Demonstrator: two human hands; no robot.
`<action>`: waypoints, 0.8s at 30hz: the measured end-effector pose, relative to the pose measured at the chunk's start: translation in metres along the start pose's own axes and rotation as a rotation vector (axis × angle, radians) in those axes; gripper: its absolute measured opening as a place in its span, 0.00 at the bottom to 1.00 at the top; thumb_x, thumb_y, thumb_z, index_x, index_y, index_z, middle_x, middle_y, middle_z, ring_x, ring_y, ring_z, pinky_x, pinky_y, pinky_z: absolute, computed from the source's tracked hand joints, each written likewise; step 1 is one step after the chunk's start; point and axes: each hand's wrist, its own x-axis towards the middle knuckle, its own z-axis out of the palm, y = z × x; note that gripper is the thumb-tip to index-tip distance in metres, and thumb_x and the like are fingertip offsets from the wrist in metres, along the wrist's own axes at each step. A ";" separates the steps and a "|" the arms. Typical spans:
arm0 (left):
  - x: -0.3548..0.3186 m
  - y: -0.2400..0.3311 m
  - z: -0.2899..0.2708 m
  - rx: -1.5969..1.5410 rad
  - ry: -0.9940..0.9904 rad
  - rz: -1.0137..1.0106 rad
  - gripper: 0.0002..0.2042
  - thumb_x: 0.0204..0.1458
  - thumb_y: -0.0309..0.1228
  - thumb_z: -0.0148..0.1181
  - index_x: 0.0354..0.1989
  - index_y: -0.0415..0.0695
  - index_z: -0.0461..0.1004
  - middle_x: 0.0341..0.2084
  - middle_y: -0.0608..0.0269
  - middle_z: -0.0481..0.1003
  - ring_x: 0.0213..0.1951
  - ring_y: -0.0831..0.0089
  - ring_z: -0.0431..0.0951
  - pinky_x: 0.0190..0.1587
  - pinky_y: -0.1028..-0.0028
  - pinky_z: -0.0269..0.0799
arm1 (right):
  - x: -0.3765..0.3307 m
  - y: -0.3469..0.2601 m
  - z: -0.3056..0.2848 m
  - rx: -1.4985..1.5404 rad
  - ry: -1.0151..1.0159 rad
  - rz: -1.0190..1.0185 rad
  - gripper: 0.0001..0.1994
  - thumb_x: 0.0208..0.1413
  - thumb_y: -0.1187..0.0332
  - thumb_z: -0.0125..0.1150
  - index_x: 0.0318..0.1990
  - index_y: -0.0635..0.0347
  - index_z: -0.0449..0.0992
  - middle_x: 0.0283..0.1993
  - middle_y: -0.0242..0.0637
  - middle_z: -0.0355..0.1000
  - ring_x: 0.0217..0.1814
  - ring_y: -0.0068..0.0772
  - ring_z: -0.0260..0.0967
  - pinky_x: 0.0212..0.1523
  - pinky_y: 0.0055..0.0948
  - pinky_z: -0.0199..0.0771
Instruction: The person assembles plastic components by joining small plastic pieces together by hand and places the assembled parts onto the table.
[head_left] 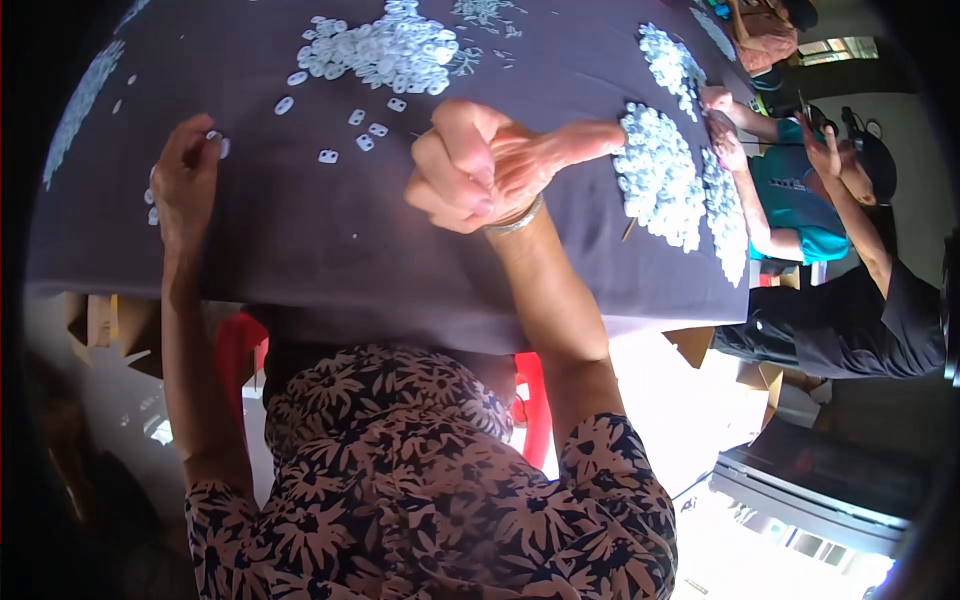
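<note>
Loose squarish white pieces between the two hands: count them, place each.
5 pieces: one just below the pile, three clustered left of it, one lowest, farthest left. The right hand may hide more.

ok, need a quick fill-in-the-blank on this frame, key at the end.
1. The right hand has its ____ stretched out toward the heap of white oval pieces.
2. A bracelet circles the person's ____ wrist.
3. The loose two-tone white piece between the left hand and the right shows ____ dark holes.
4. The plastic-looking chair is ____.

Missing words: thumb; right; two; red.
</note>
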 end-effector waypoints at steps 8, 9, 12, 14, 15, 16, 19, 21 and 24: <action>-0.013 0.029 0.024 -0.130 0.011 0.254 0.07 0.51 0.21 0.59 0.39 0.42 0.75 0.27 0.67 0.73 0.29 0.82 0.72 0.32 0.80 0.68 | 0.006 -0.002 0.006 -0.078 -0.121 -0.018 0.46 0.23 0.19 0.54 0.30 0.60 0.64 0.26 0.34 0.65 0.17 0.16 0.53 0.14 0.11 0.52; -0.014 0.033 0.025 -0.136 0.024 0.256 0.07 0.51 0.21 0.59 0.38 0.42 0.75 0.26 0.68 0.72 0.28 0.82 0.72 0.31 0.80 0.68 | 0.006 -0.002 0.005 -0.071 -0.128 -0.037 0.47 0.23 0.20 0.54 0.31 0.62 0.65 0.26 0.34 0.65 0.17 0.16 0.54 0.14 0.12 0.52; -0.016 0.033 0.025 -0.141 0.025 0.281 0.07 0.50 0.20 0.60 0.38 0.41 0.75 0.25 0.68 0.71 0.27 0.83 0.71 0.30 0.81 0.67 | 0.006 -0.003 0.005 -0.073 -0.147 -0.064 0.49 0.22 0.20 0.55 0.35 0.66 0.68 0.27 0.35 0.66 0.18 0.16 0.55 0.14 0.12 0.52; -0.018 0.038 0.026 -0.139 0.031 0.275 0.07 0.50 0.20 0.60 0.37 0.41 0.75 0.24 0.68 0.71 0.27 0.83 0.70 0.29 0.81 0.66 | 0.007 0.001 -0.001 -0.096 -0.184 -0.118 0.50 0.31 0.24 0.57 0.43 0.73 0.70 0.29 0.37 0.65 0.19 0.17 0.56 0.13 0.14 0.52; -0.019 0.039 0.025 -0.144 0.033 0.270 0.07 0.50 0.20 0.60 0.37 0.41 0.75 0.24 0.68 0.71 0.26 0.83 0.70 0.28 0.81 0.66 | 0.004 0.001 -0.004 -0.086 -0.191 -0.120 0.50 0.31 0.24 0.57 0.43 0.73 0.70 0.29 0.37 0.65 0.19 0.17 0.56 0.13 0.14 0.52; -0.018 0.037 0.025 -0.143 0.014 0.264 0.06 0.50 0.20 0.60 0.36 0.41 0.76 0.24 0.69 0.71 0.26 0.83 0.70 0.28 0.81 0.66 | -0.004 -0.002 -0.004 -0.140 -0.065 -0.083 0.43 0.39 0.32 0.60 0.43 0.72 0.70 0.29 0.37 0.65 0.18 0.18 0.55 0.12 0.15 0.52; -0.019 0.036 0.026 -0.232 0.021 0.281 0.06 0.49 0.20 0.60 0.36 0.41 0.76 0.24 0.69 0.70 0.26 0.82 0.70 0.28 0.81 0.66 | -0.007 -0.017 0.001 -0.241 0.327 -0.002 0.12 0.60 0.60 0.56 0.35 0.60 0.69 0.27 0.28 0.57 0.24 0.17 0.52 0.15 0.12 0.55; -0.017 0.034 0.029 -0.217 0.003 0.284 0.06 0.49 0.20 0.60 0.35 0.41 0.76 0.24 0.68 0.71 0.26 0.82 0.71 0.28 0.81 0.66 | -0.008 -0.023 -0.001 -0.367 0.522 -0.031 0.12 0.61 0.59 0.54 0.32 0.58 0.68 0.26 0.25 0.55 0.24 0.15 0.50 0.15 0.12 0.53; -0.019 0.036 0.032 -0.232 0.009 0.295 0.06 0.48 0.20 0.61 0.35 0.41 0.76 0.24 0.67 0.71 0.26 0.80 0.72 0.27 0.80 0.67 | -0.005 -0.029 -0.002 -0.633 0.839 -0.138 0.15 0.63 0.59 0.50 0.25 0.54 0.63 0.23 0.23 0.51 0.22 0.16 0.45 0.17 0.15 0.47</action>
